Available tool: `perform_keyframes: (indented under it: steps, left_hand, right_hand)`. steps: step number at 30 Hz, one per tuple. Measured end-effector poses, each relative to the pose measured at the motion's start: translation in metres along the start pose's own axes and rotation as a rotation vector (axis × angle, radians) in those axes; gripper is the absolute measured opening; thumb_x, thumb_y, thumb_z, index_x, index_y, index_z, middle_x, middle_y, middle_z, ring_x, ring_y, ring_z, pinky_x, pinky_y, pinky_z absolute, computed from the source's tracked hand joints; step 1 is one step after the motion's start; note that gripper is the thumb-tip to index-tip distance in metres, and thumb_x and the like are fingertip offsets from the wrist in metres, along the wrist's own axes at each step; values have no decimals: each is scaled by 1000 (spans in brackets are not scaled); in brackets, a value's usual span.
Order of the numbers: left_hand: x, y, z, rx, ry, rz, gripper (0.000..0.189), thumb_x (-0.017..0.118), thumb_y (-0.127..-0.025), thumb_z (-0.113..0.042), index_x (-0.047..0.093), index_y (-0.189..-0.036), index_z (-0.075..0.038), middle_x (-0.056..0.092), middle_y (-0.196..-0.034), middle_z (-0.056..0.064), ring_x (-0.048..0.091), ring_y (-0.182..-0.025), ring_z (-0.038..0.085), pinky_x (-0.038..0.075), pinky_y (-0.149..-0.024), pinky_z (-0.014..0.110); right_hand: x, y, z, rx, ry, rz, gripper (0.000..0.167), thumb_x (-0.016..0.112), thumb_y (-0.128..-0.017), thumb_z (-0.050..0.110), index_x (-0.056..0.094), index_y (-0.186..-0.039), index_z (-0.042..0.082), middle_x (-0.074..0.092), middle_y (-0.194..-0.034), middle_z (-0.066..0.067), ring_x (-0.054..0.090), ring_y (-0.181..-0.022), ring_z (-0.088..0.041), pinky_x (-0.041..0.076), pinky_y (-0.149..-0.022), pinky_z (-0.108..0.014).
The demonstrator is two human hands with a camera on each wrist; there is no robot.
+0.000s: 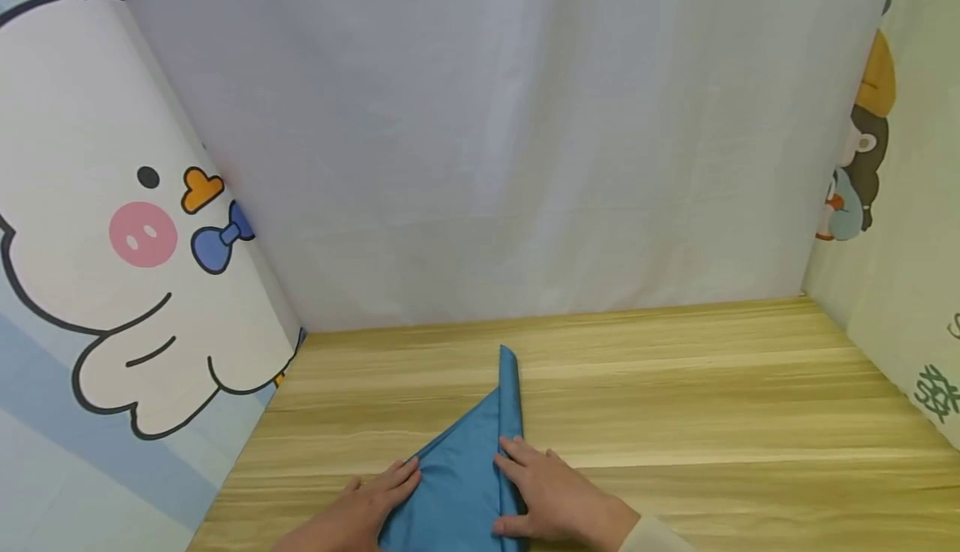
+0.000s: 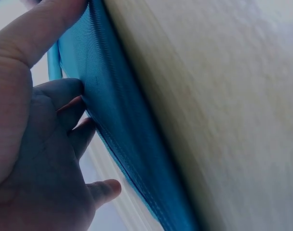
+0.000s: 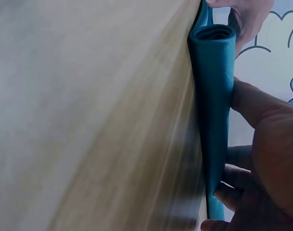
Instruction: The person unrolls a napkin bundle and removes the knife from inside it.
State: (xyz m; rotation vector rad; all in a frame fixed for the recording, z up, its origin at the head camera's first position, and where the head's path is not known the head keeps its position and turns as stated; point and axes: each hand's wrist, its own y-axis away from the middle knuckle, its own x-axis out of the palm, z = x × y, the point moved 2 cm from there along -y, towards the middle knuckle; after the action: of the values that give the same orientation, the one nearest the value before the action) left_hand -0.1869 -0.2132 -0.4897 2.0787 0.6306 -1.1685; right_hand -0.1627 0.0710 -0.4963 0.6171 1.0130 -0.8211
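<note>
A blue cloth (image 1: 457, 469) with a stitched hem lies on the wooden table, its slanted left edge running up to a narrow rolled strip along the right side. In the right wrist view the cloth's roll (image 3: 211, 101) is a tube, with coiled layers showing at its near end. My right hand (image 1: 558, 494) rests on this roll, its fingertips and thumb touching the top. At the slanted left edge, my left hand (image 1: 367, 506) lies with fingertips on the cloth. The left wrist view shows the left hand's thumb (image 2: 45, 29) and fingers spread along the cloth's edge.
The wooden table (image 1: 712, 410) extends around the cloth and ends at a pale curtain (image 1: 487, 160) at the back. A panel with a cartoon character (image 1: 90, 202) stands at the left, and a printed pale panel (image 1: 915, 243) at the right.
</note>
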Motion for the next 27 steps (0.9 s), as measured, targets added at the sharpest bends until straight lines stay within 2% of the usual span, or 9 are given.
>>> perform_keyframes:
  steps: [11,14,19,21,27]
  left_hand:
    - [0,5,-1,-10,7,-7,108,73,-71,-66,32,-151,-7,25,-157,10,24,-142,35,26,-94,75]
    - [-1,4,-5,-18,19,-32,103,71,-74,-65,34,-150,-6,27,-156,10,25,-141,35,24,-94,76]
    - [3,-9,-20,-48,-40,-114,102,58,-77,-74,36,-149,-6,29,-155,12,30,-140,34,25,-97,73]
    - [7,-17,-26,-56,-84,-126,104,55,-77,-77,35,-150,-6,28,-155,14,29,-140,35,27,-97,72]
    - [15,-29,-35,-83,-144,-87,107,57,-74,-78,34,-150,-6,23,-156,18,24,-141,39,30,-96,70]
  right_hand:
    - [0,-1,5,-4,12,5,86,60,-83,65,43,-146,9,31,-154,-10,30,-141,-28,36,-102,-57]
    - [-2,0,5,-2,23,1,87,60,-83,66,43,-146,8,31,-154,-11,30,-141,-28,37,-102,-57]
    - [-5,1,5,3,39,-4,87,60,-83,66,44,-145,9,32,-154,-10,30,-140,-28,36,-102,-57]
    - [-5,1,5,1,44,-1,86,59,-83,67,43,-146,9,32,-154,-9,30,-141,-27,35,-102,-58]
    - [-5,0,6,-9,40,2,86,57,-83,68,43,-146,11,32,-154,-8,30,-141,-27,36,-101,-60]
